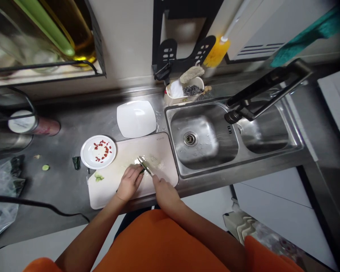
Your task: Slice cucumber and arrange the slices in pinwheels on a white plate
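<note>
1. Found small dark-green vegetable piece (142,171) near centre of pale rectangular cutting board (110,196), beside narrow steel knife (147,169).
2. Noted left hand (130,179), bent fingers closed over piece.
3. Noted right hand (166,193), fingers wrapped around knife handle.
4. Observed round white plate (85,151), bearing small red slices, at board's far-left corner.
5. Observed square white plate (136,120) along far edge.

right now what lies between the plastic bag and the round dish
On the counter between the plastic bag and round dish, the head view shows a dark green piece, a small pale-green slice and a small tan scrap.
</note>
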Tool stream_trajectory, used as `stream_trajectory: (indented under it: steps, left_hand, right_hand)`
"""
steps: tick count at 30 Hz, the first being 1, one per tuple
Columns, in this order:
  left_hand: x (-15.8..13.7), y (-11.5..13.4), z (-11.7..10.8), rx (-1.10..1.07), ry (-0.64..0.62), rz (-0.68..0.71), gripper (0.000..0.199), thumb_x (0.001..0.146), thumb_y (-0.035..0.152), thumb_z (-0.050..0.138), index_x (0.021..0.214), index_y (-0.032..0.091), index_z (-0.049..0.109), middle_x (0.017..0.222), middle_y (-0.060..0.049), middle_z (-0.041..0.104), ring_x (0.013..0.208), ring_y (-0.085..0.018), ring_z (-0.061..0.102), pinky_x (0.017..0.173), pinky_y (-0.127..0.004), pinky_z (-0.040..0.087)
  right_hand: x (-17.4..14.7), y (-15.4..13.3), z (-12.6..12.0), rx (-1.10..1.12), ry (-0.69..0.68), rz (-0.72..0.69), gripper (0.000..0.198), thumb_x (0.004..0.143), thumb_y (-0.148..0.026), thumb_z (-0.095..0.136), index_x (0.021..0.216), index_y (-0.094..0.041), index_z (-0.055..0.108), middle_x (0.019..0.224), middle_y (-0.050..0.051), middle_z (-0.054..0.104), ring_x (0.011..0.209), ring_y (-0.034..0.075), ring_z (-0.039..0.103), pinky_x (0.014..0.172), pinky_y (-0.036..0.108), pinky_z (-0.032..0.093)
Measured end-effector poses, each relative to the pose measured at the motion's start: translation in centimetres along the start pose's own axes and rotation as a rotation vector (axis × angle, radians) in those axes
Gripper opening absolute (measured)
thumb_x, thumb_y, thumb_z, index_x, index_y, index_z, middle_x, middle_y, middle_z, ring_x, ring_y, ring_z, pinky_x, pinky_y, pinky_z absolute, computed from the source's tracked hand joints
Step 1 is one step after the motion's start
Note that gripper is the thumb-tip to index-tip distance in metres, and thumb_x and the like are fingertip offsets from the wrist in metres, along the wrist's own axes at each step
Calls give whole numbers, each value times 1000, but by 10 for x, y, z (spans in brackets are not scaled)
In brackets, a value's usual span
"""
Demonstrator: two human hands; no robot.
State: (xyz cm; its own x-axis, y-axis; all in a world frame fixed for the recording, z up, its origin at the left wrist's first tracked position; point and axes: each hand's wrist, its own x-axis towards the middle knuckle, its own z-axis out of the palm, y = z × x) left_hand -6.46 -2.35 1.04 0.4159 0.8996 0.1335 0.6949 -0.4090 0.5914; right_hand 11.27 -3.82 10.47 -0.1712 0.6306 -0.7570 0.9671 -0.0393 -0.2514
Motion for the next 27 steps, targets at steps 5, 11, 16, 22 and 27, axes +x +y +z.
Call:
stream_trajectory:
  steps: [5, 11, 16, 22, 27]
  left_hand:
    - [1, 1, -1, -10, -1, 1, 27, 90, 23, 51, 116, 21, 57, 106, -7, 65, 103, -21, 58, 93, -40, 48]
    - [1, 0, 0, -9, 12, 4, 26, 89, 23, 51, 115, 21, 58, 107, -8, 65, 102, -21, 59, 93, -40, 49]
    - [0, 0, 0, -9, 7, 1, 28, 89, 23, 51, 116, 22, 57, 106, -7, 66, 103, -21, 59, 92, -41, 49]
    - [0, 0, 1, -10, 11, -2, 29, 90, 24, 51, 118, 22, 56, 109, -8, 65, 105, -22, 59, 93, -42, 49]
    - [-1, -1, 2, -11, 27, -4, 28, 89, 25, 51, 117, 22, 57, 109, -9, 65, 104, -22, 60, 92, -42, 50]
  right_hand:
    - [10, -3, 3, 2, 47, -20, 43, 89, -3, 24, 124, -15, 46, 95, 12, 63, 92, 22, 63, 75, 29, 48]
    - [24, -8, 5, 42, 51, -9, 41, 92, -6, 20, 121, -15, 48, 96, 10, 63, 86, 19, 64, 72, 28, 48]
    - [25, -4, 6, 73, 70, -15, 42, 91, -7, 22, 124, -19, 46, 97, 9, 63, 88, 18, 63, 73, 27, 48]
    - [13, 8, 5, 45, 72, -29, 49, 84, -3, 29, 129, -17, 41, 98, 10, 62, 92, 22, 62, 74, 30, 47]
    - [-7, 13, 6, 20, 5, 4, 48, 83, -2, 33, 127, -19, 42, 98, 10, 61, 90, 22, 63, 71, 29, 46]
